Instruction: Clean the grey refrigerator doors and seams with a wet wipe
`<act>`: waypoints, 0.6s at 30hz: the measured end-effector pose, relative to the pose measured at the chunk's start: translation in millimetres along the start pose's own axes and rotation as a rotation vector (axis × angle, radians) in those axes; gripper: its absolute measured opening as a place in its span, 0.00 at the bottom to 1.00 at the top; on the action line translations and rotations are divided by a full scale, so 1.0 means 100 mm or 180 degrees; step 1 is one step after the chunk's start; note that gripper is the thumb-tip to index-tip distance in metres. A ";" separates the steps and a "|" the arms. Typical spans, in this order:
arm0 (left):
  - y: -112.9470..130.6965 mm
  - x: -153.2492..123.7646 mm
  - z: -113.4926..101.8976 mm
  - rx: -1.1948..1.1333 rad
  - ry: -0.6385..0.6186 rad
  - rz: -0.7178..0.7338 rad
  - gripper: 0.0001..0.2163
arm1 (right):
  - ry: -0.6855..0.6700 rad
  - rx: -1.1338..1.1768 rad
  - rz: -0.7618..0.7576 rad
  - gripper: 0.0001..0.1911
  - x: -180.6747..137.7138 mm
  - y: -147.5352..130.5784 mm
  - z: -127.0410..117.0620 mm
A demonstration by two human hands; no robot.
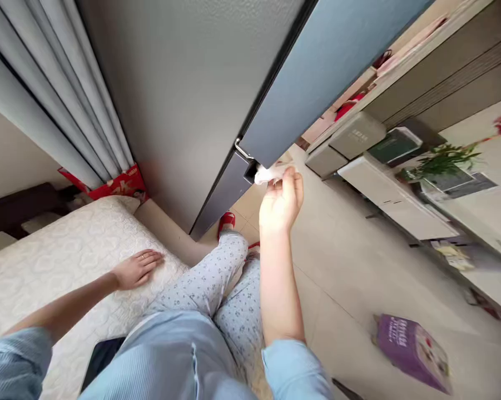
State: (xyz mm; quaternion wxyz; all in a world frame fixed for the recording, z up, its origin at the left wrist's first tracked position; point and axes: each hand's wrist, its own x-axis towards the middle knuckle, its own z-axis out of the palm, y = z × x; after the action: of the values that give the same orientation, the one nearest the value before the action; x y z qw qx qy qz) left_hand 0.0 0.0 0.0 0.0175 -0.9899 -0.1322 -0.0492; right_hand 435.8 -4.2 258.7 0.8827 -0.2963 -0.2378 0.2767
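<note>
My right hand [280,199] is closed on a crumpled white cloth [267,173], which could also be a tissue. It is held at the lower edge of the fridge's upper door [292,89], beside the dark recess between the doors. A metal hinge [242,149] shows at the side of that gap. Below it is the lower door [225,191]. My left hand [138,269] lies flat on the pale patterned sofa cover [87,239], holding nothing, fingers stretched out.
A dark phone or tablet [101,358] lies on the sofa by my hip. Grey curtains [62,72] and a red box [125,183] are at the left. On the tiled floor at right stands a purple box [411,347]. A white cabinet [394,194] lines the far wall.
</note>
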 end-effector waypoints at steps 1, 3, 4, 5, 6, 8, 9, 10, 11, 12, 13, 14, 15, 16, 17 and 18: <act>0.00 0.00 0.00 -0.0034 0.0010 -0.0013 0.22 | -0.0002 -0.0030 0.0035 0.19 0.00 0.00 -0.01; 0.01 -0.01 -0.01 -0.0090 0.0022 -0.0034 0.22 | 0.0018 -0.0061 0.0114 0.19 0.01 0.01 -0.05; 0.01 -0.01 -0.02 -0.0112 0.0025 -0.0042 0.23 | 0.0039 -0.0061 0.0159 0.19 0.01 0.01 -0.06; 0.02 -0.01 -0.02 -0.0138 0.0025 -0.0050 0.23 | 0.0071 -0.0048 0.0216 0.18 0.01 0.01 -0.08; 0.02 -0.01 -0.03 -0.0152 0.0022 -0.0057 0.23 | 0.0111 -0.0026 0.0269 0.17 0.01 0.00 -0.10; 0.03 -0.01 -0.04 -0.0143 0.0013 -0.0061 0.24 | 0.0195 0.0030 0.0347 0.15 0.03 -0.01 -0.14; 0.03 0.00 -0.05 -0.0129 0.0008 -0.0061 0.23 | 0.0233 0.0065 0.0361 0.13 0.05 -0.02 -0.16; 0.04 0.00 -0.05 -0.0115 0.0006 -0.0062 0.23 | 0.0271 0.0114 0.0353 0.12 0.07 -0.03 -0.19; 0.04 0.00 -0.06 -0.0103 0.0007 -0.0062 0.23 | 0.0301 0.0160 0.0335 0.12 0.10 -0.04 -0.22; 0.04 0.00 -0.06 -0.0094 0.0009 -0.0058 0.23 | 0.0300 0.0172 0.0324 0.12 0.14 -0.06 -0.27; 0.04 0.00 -0.06 -0.0090 0.0014 -0.0054 0.23 | 0.0255 0.0107 0.0330 0.13 0.17 -0.07 -0.32; 0.04 0.00 -0.06 -0.0087 0.0024 -0.0049 0.23 | 0.0172 -0.0088 0.0338 0.14 0.21 -0.08 -0.38; 0.04 0.00 -0.06 -0.0085 0.0035 -0.0045 0.23 | 0.0049 -0.0452 0.0335 0.16 0.25 -0.09 -0.45; 0.04 0.00 -0.06 -0.0083 0.0047 -0.0043 0.23 | -0.0085 -0.0968 0.0296 0.17 0.28 -0.10 -0.53; 0.04 0.00 -0.06 -0.0080 0.0057 -0.0045 0.23 | -0.0195 -0.1558 0.0218 0.18 0.31 -0.11 -0.60; 0.04 0.01 -0.06 -0.0075 0.0063 -0.0051 0.23 | -0.0226 -0.2088 0.0117 0.18 0.33 -0.11 -0.68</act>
State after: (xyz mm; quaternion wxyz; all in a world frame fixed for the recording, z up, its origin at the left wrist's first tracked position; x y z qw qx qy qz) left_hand 1.0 -4.0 5.6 0.0067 -0.9884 -0.1393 -0.0607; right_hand 503.7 -17.4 226.5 0.7262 -0.5592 -0.3395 0.2115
